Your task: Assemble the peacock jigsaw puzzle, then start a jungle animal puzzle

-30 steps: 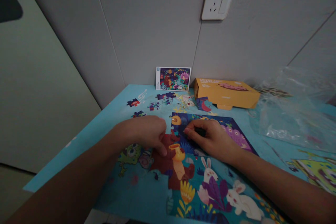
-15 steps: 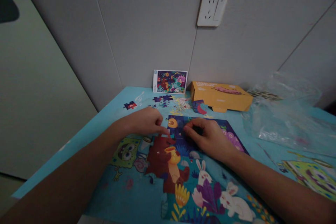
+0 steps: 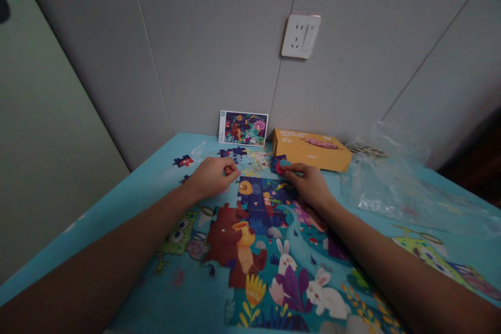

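A partly joined jigsaw puzzle [image 3: 285, 250] lies on the table, showing a brown bear, white rabbits and flowers. Its upper left edge is stepped where the blue tablecloth shows. My left hand [image 3: 215, 176] hovers by that edge with fingers curled closed and nothing visible in them. Beyond the puzzle's top edge, my right hand [image 3: 310, 183] has its thumb and fingertips closed on the edge of a navy and pink puzzle piece [image 3: 277, 163] in front of the yellow box. Loose puzzle pieces [image 3: 183, 160] lie past my left hand, some of them joined.
A picture card [image 3: 243, 128] of the finished scene leans against the wall. Beside it stands a yellow box [image 3: 311, 150]. Clear plastic bags [image 3: 387, 188] lie at the right. The blue tablecloth [image 3: 129, 209] has cartoon prints, and a socket [image 3: 300, 36] is on the wall.
My right hand has moved from the puzzle's upper part to the navy and pink piece and taken hold of its edge. My left hand has lifted off the bear's head. The view has shifted.
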`<state>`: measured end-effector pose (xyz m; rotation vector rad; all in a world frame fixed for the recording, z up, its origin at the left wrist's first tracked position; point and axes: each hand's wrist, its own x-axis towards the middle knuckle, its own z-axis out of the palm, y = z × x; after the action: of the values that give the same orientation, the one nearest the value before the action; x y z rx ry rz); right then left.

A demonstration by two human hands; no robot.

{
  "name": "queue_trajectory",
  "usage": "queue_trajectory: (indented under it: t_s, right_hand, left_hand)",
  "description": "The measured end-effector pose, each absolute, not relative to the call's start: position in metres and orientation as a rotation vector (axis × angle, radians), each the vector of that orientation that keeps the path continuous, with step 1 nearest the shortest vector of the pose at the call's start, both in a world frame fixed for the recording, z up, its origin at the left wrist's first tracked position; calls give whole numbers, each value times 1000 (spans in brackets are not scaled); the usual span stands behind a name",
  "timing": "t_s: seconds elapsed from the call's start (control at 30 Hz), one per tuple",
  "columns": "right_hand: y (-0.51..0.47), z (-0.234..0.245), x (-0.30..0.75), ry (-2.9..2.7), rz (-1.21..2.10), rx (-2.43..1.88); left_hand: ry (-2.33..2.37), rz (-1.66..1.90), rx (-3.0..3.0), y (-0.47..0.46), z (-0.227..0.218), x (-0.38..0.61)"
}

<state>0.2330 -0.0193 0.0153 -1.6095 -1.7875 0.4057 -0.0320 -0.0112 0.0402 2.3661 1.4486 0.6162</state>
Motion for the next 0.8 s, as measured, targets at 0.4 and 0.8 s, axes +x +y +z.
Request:
queue_trajectory:
  t_s: [0.4, 0.8]
  right_hand:
    - [-66, 21, 187, -1885, 798, -1070]
    - [-48, 15, 209, -1645, 597, -1389]
  left_hand:
    - [941, 810, 2265, -26, 34, -13]
    - [1266, 934, 2053, -14, 30, -19]
